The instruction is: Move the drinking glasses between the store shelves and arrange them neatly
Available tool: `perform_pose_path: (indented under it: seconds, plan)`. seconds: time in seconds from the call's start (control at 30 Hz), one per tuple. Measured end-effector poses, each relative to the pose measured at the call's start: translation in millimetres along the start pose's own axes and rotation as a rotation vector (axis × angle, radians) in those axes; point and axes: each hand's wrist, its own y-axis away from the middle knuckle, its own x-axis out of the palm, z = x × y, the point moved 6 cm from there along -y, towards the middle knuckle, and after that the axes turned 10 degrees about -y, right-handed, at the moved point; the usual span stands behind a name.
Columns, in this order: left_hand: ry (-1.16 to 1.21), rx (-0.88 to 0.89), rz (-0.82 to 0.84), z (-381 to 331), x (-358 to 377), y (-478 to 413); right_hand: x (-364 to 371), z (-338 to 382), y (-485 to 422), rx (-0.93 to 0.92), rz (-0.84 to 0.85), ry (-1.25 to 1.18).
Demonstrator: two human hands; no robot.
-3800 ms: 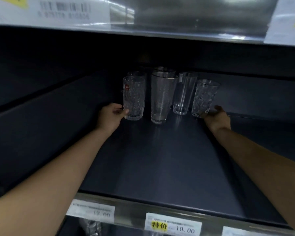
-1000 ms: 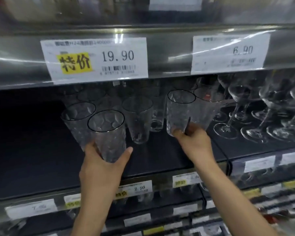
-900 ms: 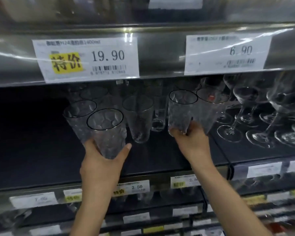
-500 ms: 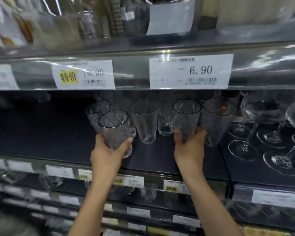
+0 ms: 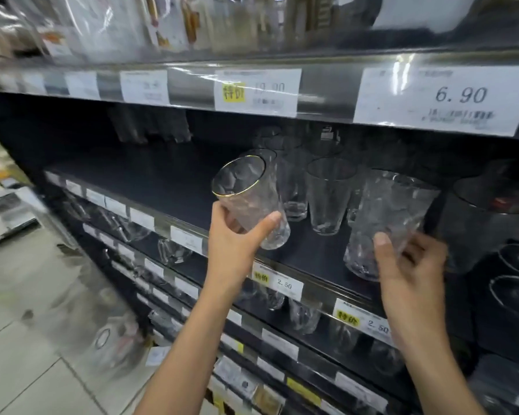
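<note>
Left glass [image 5: 247, 202] tilted, right glass [image 5: 387, 214] withdrawn, gripped

Left grip [image 5: 234, 239] and right grip [image 5: 408, 266] both reach forward, raised, fingers curled with thumbs opposing.

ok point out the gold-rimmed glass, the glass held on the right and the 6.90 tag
gold-rimmed glass [image 5: 252, 200], head view, side wall below the rim
glass held on the right [image 5: 390, 214], head view, middle of its wall
6.90 tag [image 5: 460, 95], head view, printed digits

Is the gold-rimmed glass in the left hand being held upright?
No, the left hand grips the gold-rimmed glass at a clear tilt, its mouth leaning toward the left.
</note>
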Motion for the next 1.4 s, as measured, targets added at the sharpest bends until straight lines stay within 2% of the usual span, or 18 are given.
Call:
perform_pose_path:
  seconds: [0.1,0.17,0.33,0.5,0.67,0.83,1.1,1.23,1.4]
  plan:
    - [0.066,0.009,-0.018,-2,-27,16,24,-2,15,0.231,0.073,-0.429]
    - [0.134,-0.008,-0.041,6,-47,28,50,-1,29,0.352,0.214,-0.608]
    - [0.375,-0.133,-0.164,33,-107,51,127,-1,72,0.450,0.523,-0.655]
    - [0.306,-0.209,-0.342,53,-181,59,207,-27,104,0.594,0.676,-0.613]
    - [0.267,-0.266,-0.426,68,-243,44,278,-38,125,0.657,0.724,-0.553]
    - [0.217,-0.293,-0.382,91,-295,1,340,-56,126,0.644,0.704,-0.456]
    - [0.146,-0.278,-0.134,119,-354,-94,428,-71,106,0.510,0.579,-0.411]
    - [0.122,-0.225,0.053,120,-355,-153,457,-76,84,0.433,0.512,-0.323]
    - [0.098,-0.179,0.161,136,-355,-237,492,-84,45,0.340,0.412,-0.244]
